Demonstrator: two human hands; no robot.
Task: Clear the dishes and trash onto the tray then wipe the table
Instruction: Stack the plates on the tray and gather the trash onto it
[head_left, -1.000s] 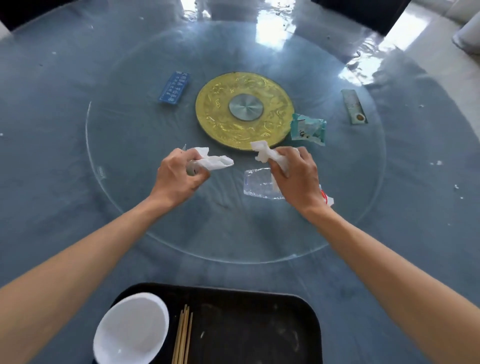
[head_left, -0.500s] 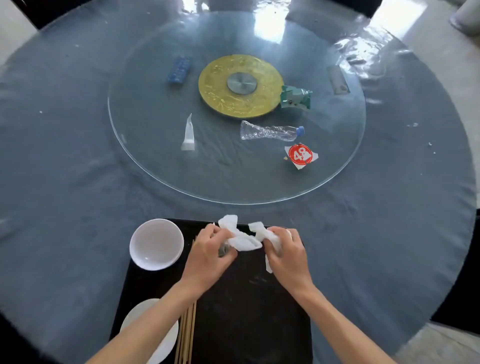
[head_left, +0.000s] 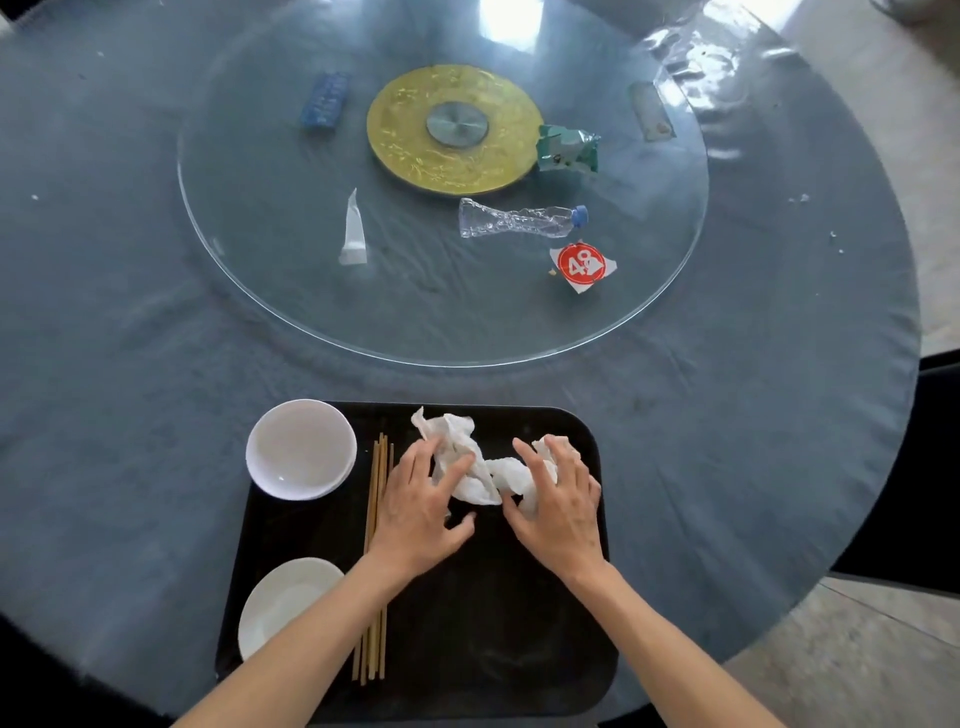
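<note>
Crumpled white tissues (head_left: 457, 441) lie on the black tray (head_left: 467, 623) at the table's near edge. My left hand (head_left: 421, 499) hovers over their left part with spread fingers touching the paper. My right hand (head_left: 558, 509) rests with loosely spread fingers on the right wad (head_left: 519, 478). The tray also bears a white bowl (head_left: 301, 449), a white plate (head_left: 283, 597) and wooden chopsticks (head_left: 376, 478). On the glass turntable (head_left: 260, 291) lie a crushed clear bottle (head_left: 519, 221), a red "48" wrapper (head_left: 582, 265), a green packet (head_left: 566, 148) and a clear wrapper (head_left: 353, 231).
A gold disc (head_left: 454, 127) marks the turntable's centre. A blue packet (head_left: 324, 98) lies to its left and a grey rectangular piece (head_left: 652, 111) at the far right. Small crumbs dot the grey tablecloth (head_left: 130, 364). The table's edge drops off at the right.
Both hands carried the tissues from the turntable back to the tray. Their grip has loosened, and the tissues now lie on the tray under spread fingers.
</note>
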